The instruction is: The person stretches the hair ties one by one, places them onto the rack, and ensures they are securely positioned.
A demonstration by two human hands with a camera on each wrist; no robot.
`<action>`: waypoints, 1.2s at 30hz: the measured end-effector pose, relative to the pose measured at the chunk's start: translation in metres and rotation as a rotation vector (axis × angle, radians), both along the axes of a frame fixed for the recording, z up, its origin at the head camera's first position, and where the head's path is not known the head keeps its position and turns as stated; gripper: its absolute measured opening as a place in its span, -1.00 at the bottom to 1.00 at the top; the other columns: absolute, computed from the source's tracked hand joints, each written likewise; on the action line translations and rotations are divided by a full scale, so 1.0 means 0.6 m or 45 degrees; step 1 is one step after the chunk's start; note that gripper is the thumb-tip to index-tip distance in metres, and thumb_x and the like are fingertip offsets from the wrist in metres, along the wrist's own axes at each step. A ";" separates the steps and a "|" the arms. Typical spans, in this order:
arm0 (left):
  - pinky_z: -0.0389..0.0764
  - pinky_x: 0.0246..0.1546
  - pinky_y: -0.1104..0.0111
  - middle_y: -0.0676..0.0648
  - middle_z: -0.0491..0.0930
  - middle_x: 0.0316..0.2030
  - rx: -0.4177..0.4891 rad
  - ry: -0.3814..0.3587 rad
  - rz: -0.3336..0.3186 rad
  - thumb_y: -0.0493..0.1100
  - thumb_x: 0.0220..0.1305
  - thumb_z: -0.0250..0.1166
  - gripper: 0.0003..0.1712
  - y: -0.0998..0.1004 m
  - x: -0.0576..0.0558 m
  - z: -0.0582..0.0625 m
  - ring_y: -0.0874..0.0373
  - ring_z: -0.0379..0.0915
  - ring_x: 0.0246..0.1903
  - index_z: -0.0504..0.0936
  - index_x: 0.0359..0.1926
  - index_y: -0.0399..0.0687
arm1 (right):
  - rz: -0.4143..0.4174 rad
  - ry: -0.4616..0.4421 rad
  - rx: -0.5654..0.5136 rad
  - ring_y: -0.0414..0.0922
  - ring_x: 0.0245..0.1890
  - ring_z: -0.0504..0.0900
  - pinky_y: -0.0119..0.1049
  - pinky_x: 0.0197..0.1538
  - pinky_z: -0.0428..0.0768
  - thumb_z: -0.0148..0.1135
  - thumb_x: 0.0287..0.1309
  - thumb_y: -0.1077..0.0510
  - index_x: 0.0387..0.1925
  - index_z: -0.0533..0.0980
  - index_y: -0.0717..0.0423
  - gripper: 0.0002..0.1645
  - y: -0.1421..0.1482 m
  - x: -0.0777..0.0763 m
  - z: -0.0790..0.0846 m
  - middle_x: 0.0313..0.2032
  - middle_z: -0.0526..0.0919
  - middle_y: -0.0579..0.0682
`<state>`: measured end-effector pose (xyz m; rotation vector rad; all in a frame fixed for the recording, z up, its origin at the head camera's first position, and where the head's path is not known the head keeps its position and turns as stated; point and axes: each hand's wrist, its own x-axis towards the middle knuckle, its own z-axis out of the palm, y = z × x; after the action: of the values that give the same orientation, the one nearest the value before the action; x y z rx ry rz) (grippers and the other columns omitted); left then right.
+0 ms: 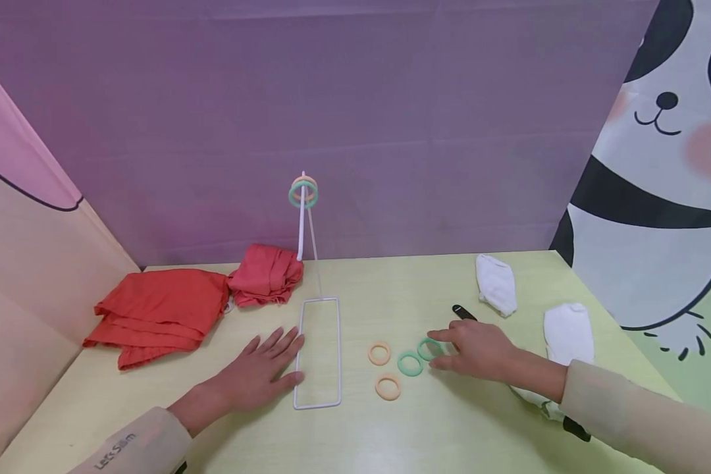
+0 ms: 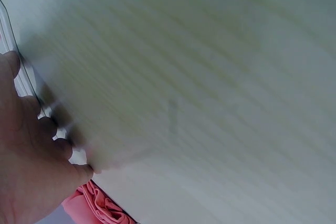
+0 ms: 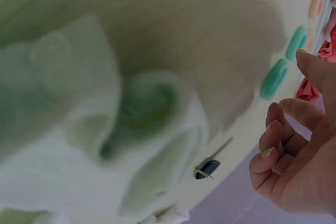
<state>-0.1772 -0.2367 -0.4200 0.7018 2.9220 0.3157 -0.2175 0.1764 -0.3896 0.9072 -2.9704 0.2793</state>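
Note:
My left hand (image 1: 251,375) rests spread on the table, its fingertips and thumb at the left rail of a white wire stand (image 1: 340,349). High on the stand hang an orange ring (image 1: 304,178) and a green ring (image 1: 290,195). Over to the right, my right hand (image 1: 476,349) reaches to a green ring (image 1: 429,340), thumb and index finger apart on either side of it. In the right wrist view that ring (image 3: 274,80) lies past the fingertips, not pinched. Beside it are another green ring (image 1: 410,374) and two orange rings (image 1: 379,364).
A red cloth (image 1: 160,309) and a folded red bundle (image 1: 266,276) lie at the back left. White cloth pieces (image 1: 496,283) lie on the right, some partly under my right forearm. A small black object (image 1: 464,313) sits behind my right hand. A purple backdrop (image 1: 391,131) stands behind the table.

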 end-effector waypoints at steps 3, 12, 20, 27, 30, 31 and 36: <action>-0.08 0.45 -0.32 -0.15 0.02 0.58 0.002 -0.014 0.002 0.34 0.49 -0.07 -0.14 0.000 0.000 0.000 -0.27 -0.15 0.56 0.09 0.57 -0.08 | -0.027 0.022 0.008 -0.27 -0.45 0.47 -0.38 -0.57 0.35 0.44 0.00 -0.30 0.10 0.67 -0.16 -0.37 0.002 -0.005 -0.015 -0.37 0.61 -0.14; -0.07 0.45 -0.31 -0.15 0.02 0.58 -0.001 -0.001 0.005 0.35 0.49 -0.09 -0.14 0.001 0.001 -0.003 -0.27 -0.14 0.56 0.09 0.57 -0.07 | -0.109 -0.047 0.000 -0.18 -0.27 0.61 -0.29 -0.52 0.43 0.42 0.00 -0.35 0.12 0.65 -0.16 -0.33 -0.001 -0.014 -0.027 -0.20 0.69 -0.08; -0.08 0.46 -0.31 -0.14 0.02 0.58 0.012 -0.013 0.013 0.35 0.49 -0.09 -0.13 0.000 0.002 -0.001 -0.25 -0.16 0.57 0.09 0.57 -0.06 | -0.072 -0.048 -0.070 -0.29 -0.42 0.54 -0.37 -0.56 0.39 0.39 0.12 -0.19 0.03 0.70 -0.12 -0.53 0.000 -0.014 -0.028 -0.38 0.64 -0.20; -0.07 0.46 -0.31 -0.13 0.01 0.58 0.003 -0.010 0.011 0.35 0.49 -0.10 -0.14 0.000 0.001 -0.003 -0.25 -0.16 0.57 0.08 0.57 -0.06 | -0.029 0.063 -0.116 -0.42 -0.53 0.40 -0.42 -0.57 0.35 0.36 0.13 -0.07 -0.11 0.72 -0.16 -0.72 0.001 -0.016 -0.037 -0.50 0.54 -0.29; -0.07 0.46 -0.31 -0.14 0.01 0.58 0.000 -0.009 0.008 0.36 0.49 -0.10 -0.13 0.000 0.000 -0.003 -0.25 -0.16 0.57 0.08 0.57 -0.06 | -0.008 0.128 -0.124 -0.42 -0.55 0.40 -0.44 -0.57 0.34 0.35 0.12 -0.04 -0.16 0.73 -0.16 -0.76 0.001 -0.017 -0.041 -0.51 0.54 -0.28; -0.07 0.46 -0.31 -0.14 0.01 0.58 -0.001 -0.010 0.008 0.36 0.49 -0.10 -0.13 0.000 0.000 -0.002 -0.25 -0.16 0.57 0.08 0.57 -0.06 | -0.002 0.152 -0.127 -0.41 -0.55 0.41 -0.45 -0.57 0.34 0.35 0.12 -0.04 -0.17 0.73 -0.16 -0.77 0.001 -0.017 -0.043 -0.50 0.55 -0.27; -0.07 0.46 -0.31 -0.14 0.01 0.58 -0.001 -0.011 0.005 0.34 0.50 -0.09 -0.14 0.000 0.001 0.001 -0.25 -0.15 0.57 0.08 0.57 -0.06 | 0.010 0.274 -0.162 -0.36 -0.51 0.45 -0.50 -0.56 0.32 0.38 0.13 -0.02 -0.18 0.73 -0.14 -0.79 -0.003 -0.019 -0.037 -0.46 0.59 -0.24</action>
<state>-0.1768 -0.2366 -0.4196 0.6932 2.9159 0.3170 -0.2290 0.1747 -0.4120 0.8748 -2.7196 0.3430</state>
